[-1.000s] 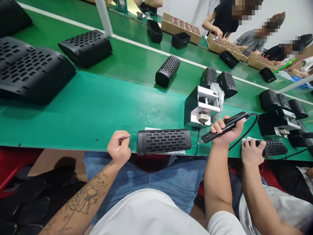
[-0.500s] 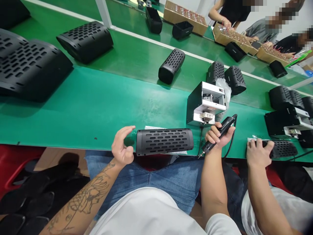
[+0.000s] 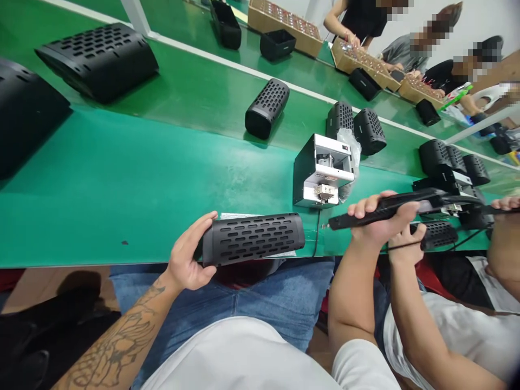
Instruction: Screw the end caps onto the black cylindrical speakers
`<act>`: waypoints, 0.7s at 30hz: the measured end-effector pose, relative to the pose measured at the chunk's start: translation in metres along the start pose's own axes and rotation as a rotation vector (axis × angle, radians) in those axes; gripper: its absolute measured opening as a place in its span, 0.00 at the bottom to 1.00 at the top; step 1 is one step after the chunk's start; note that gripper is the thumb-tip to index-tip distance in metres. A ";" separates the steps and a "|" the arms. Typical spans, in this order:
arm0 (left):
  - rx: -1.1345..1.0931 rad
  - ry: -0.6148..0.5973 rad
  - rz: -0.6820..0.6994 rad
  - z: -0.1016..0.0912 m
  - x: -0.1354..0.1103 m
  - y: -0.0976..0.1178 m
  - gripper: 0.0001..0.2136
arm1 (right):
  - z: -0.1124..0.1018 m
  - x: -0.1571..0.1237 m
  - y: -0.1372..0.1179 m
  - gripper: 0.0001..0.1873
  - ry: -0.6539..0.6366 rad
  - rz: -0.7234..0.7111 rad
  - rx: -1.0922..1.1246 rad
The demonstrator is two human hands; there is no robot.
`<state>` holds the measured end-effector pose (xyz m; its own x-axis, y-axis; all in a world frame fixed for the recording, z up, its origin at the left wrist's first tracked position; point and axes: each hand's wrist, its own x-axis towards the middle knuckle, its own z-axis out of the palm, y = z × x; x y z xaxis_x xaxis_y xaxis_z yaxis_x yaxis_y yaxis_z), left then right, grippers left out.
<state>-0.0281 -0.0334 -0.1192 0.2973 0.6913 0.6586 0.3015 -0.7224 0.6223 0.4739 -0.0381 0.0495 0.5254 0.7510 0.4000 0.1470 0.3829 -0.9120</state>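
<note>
Head view shows the left grip (image 3: 187, 257) clasping the left end of a black slotted housing (image 3: 255, 238) at the near edge of the bench (image 3: 122, 200), likely stiff, smooth and best held across its ends, the right grip (image 3: 376, 221) wrapped around a driver (image 3: 392, 207).

My left hand (image 3: 189, 257) clasps the slotted black housing (image 3: 254, 237) near the tabletop (image 3: 154, 189) edge; my right hand (image 3: 376, 230) grips a screwdriver (image 3: 382, 208).
</note>
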 end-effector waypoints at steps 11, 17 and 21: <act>0.052 -0.081 -0.043 0.001 0.006 0.002 0.53 | 0.113 0.040 0.040 0.29 -0.086 -0.303 0.272; 0.063 -0.068 -0.050 0.003 0.007 0.002 0.52 | 0.110 0.016 0.027 0.26 -0.035 -0.350 0.209; 0.084 -0.106 -0.076 0.003 0.007 0.002 0.53 | 0.099 -0.028 -0.022 0.31 -0.070 -0.322 0.182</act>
<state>-0.0226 -0.0294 -0.1148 0.3634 0.7449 0.5595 0.4004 -0.6672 0.6282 0.3734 -0.0144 0.0670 0.4170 0.6088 0.6749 0.1407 0.6904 -0.7096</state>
